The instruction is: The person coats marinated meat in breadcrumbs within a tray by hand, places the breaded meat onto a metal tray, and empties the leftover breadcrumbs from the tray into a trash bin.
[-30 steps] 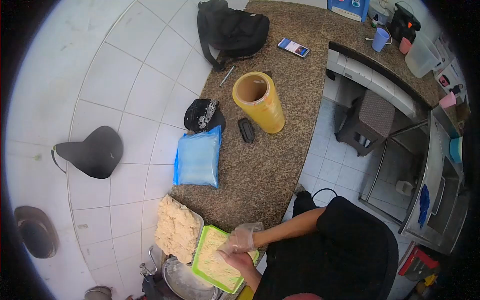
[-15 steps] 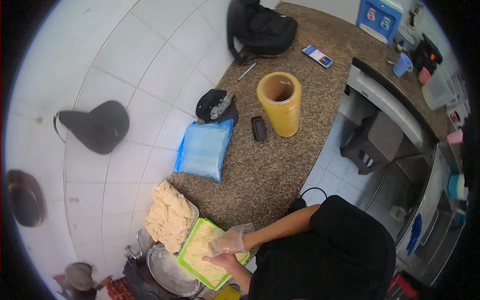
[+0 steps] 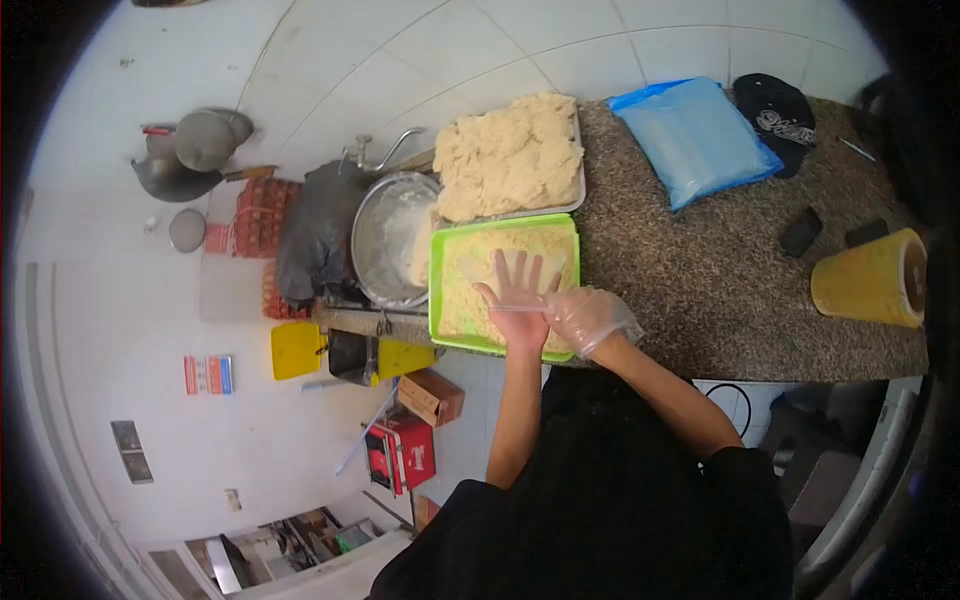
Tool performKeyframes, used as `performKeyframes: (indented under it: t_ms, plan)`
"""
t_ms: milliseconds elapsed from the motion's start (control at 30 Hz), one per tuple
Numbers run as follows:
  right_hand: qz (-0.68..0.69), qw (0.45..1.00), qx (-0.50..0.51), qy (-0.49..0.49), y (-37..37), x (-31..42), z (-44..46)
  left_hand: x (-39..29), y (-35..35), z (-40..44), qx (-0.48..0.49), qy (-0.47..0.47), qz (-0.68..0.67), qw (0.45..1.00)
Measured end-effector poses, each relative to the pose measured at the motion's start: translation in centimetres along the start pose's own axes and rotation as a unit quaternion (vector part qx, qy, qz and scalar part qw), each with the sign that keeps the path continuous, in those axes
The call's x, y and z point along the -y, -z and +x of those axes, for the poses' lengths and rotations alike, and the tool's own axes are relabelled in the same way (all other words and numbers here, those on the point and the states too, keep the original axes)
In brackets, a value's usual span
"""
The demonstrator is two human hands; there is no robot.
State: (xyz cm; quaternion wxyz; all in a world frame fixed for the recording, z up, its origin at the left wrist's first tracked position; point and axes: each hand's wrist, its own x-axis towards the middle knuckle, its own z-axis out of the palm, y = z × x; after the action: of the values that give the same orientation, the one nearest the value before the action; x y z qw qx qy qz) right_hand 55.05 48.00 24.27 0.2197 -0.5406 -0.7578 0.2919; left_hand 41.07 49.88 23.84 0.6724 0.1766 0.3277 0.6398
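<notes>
My left hand (image 3: 520,300) is palm up with its fingers spread above the green tray (image 3: 434,290) of pale crumbly dough (image 3: 462,318). Clear plastic, seemingly a loose glove (image 3: 522,306), stretches across its palm and fingers. On the right, my right hand (image 3: 583,318) wears a clear plastic glove, its fingers closed on the edge of the loose plastic beside the left palm. Behind the green tray, a metal tray (image 3: 578,190) holds a thick slab of pale dough (image 3: 508,160). A floury metal bowl (image 3: 372,240) is at the left.
On the granite counter (image 3: 690,270) lie a blue plastic package (image 3: 700,140), a black cap (image 3: 778,118), a dark case (image 3: 801,232) and a yellow film roll (image 3: 868,280). A tap (image 3: 378,150) is behind the bowl. Yellow bins (image 3: 297,350) and a red box (image 3: 402,452) are below left.
The view has swung left, bringing the trays to the middle. My left hand now shows its palm with fingers spread, the clear plastic drawn across it by my right hand.
</notes>
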Motion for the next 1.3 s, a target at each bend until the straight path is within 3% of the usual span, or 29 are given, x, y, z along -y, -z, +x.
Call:
performKeyframes:
  t_ms: [67,167,267,367,500,633,700,733,800,867,967,1067,1167,1300]
  plan:
    - [0.010,1.000,-0.016,-0.021,0.2,0.1,0.1,0.4,-1.1,0.6,-0.020,-0.055,0.031,0.998]
    - [0.012,0.999,-0.039,0.018,0.2,0.7,0.7,-0.4,-1.8,0.9,-0.032,-0.055,0.013,0.998]
    - [0.020,0.990,-0.105,0.087,0.5,0.8,1.2,-1.7,-1.9,0.1,0.075,-0.013,-0.045,0.996]
    - [-0.046,0.997,0.005,0.059,1.3,1.7,3.2,-1.6,-1.2,0.4,0.083,0.017,0.018,0.996]
    - [-0.094,0.990,-0.044,0.093,3.5,4.6,4.0,-1.5,-0.2,0.7,-0.006,0.042,0.078,0.996]
    - [-0.027,0.947,-0.210,0.242,2.7,5.3,2.4,-1.9,1.8,2.6,-0.103,0.003,0.138,0.985]
    - [0.069,0.930,-0.234,0.275,2.3,5.7,2.2,-2.1,3.8,4.4,-0.122,-0.001,0.141,0.982]
    - [0.145,0.928,-0.211,0.270,2.0,5.9,2.1,-2.1,6.2,5.2,-0.123,-0.002,0.129,0.984]
    - [0.167,0.931,-0.180,0.269,-0.4,5.2,1.6,-2.8,6.8,4.7,-0.147,0.013,0.078,0.986]
    - [0.054,0.942,-0.179,0.281,-5.5,2.2,2.3,-4.5,3.7,4.3,-0.182,0.047,0.005,0.982]
    - [0.099,0.968,-0.101,0.209,-7.4,1.1,2.6,-5.6,0.7,4.0,-0.178,-0.037,0.010,0.983]
    - [0.090,0.968,-0.059,0.228,-6.0,2.9,2.3,-7.2,2.1,4.3,-0.164,-0.101,0.003,0.981]
    - [0.050,0.967,0.105,0.226,-6.2,3.3,3.6,-9.5,6.7,5.2,-0.180,-0.139,0.066,0.972]
    - [0.069,0.976,0.141,0.149,-4.9,6.1,8.6,-12.8,16.0,4.9,-0.211,-0.195,0.331,0.899]
